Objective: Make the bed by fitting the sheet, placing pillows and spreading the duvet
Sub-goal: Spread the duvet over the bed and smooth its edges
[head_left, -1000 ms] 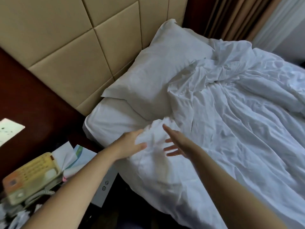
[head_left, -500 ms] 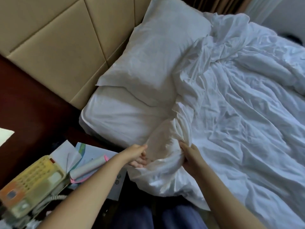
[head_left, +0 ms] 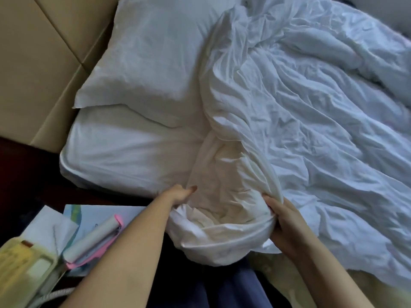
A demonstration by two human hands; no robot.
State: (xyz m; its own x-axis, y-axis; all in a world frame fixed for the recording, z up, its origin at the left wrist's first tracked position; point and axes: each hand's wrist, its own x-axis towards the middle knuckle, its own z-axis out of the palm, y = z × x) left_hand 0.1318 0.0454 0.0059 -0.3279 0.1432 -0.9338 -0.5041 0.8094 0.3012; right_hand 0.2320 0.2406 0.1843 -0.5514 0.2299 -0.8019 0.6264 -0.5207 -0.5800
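Both hands, left [head_left: 178, 195] and right [head_left: 283, 221], in tight grip on bunched duvet corner [head_left: 222, 210] between them.

A hotel-like bedroom: padded headboard [head_left: 37, 63], white bedding, bedside telephone [head_left: 24, 270].

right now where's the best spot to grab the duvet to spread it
Grip the duvet at its bunched near corner, from the bedside, one hand per side of the bundle. The left hand and right hand already flank it; the cloth twists into a rope toward the pillow, so pulling apart should untwist it.
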